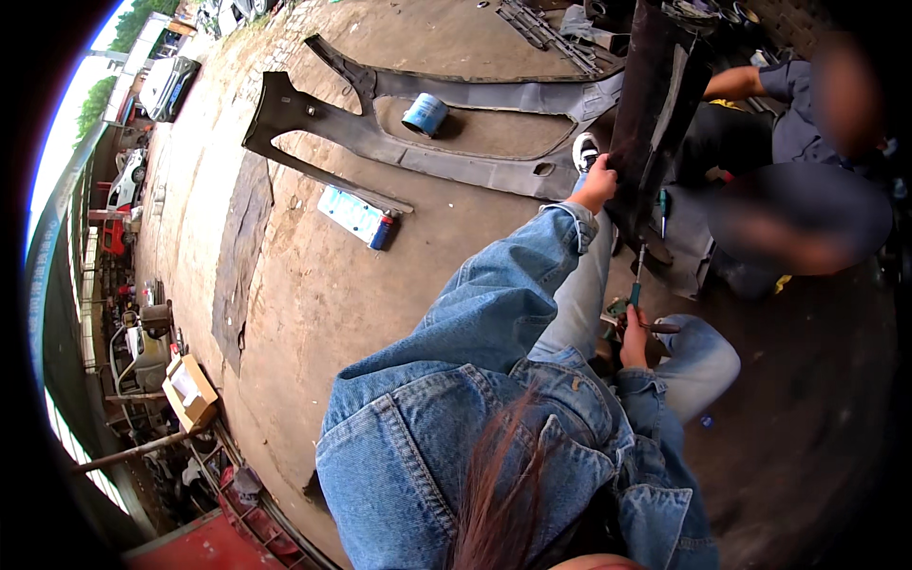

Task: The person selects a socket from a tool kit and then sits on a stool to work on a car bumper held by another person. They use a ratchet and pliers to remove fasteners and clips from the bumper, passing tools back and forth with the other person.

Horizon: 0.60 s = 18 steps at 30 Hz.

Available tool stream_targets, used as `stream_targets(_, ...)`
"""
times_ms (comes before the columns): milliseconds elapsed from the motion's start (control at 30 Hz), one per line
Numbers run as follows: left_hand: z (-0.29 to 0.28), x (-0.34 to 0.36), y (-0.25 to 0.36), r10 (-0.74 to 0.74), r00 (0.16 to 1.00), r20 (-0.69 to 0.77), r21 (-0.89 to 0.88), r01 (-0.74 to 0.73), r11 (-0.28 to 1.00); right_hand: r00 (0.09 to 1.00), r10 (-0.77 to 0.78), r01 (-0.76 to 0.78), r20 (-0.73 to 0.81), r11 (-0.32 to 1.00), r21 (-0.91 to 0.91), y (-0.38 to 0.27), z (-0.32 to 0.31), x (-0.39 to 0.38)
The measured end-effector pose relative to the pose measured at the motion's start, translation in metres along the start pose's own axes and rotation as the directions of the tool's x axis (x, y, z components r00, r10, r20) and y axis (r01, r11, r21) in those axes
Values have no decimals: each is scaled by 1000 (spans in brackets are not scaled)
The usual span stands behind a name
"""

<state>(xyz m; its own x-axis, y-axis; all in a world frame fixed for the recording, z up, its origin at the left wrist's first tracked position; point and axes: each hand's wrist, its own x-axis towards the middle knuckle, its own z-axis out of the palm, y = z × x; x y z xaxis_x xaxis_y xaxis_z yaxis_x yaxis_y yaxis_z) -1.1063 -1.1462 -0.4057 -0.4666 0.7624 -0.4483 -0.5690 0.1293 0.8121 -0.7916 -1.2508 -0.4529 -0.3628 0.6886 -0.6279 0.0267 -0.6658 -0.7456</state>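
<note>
Two hands work at one dark upright panel (655, 104) in the head view; the left hand (597, 182) is curled onto its near edge, arm stretched forward; the right hand (634, 334) sits lower and nearer the body, fingers wrapped round a green-handled screwdriver (638, 277) whose shaft points up toward the panel's foot; a co-worker's sleeve (784, 81) is beyond.
</note>
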Motion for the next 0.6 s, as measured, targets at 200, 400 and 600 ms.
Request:
stream_targets(200,1,4,-17,118,991,-65,67,-114,991,999,-42,42,3,998,-51,2,-5,5)
stream_targets(400,-27,-9,-81,554,776,-303,373,-438,818,1000,-18,16,-12,988,-152,17,-13,10)
stream_targets(600,-8,-63,-64,337,939,-69,233,-313,921,998,-45,33,-53,976,-216,21,-29,21)
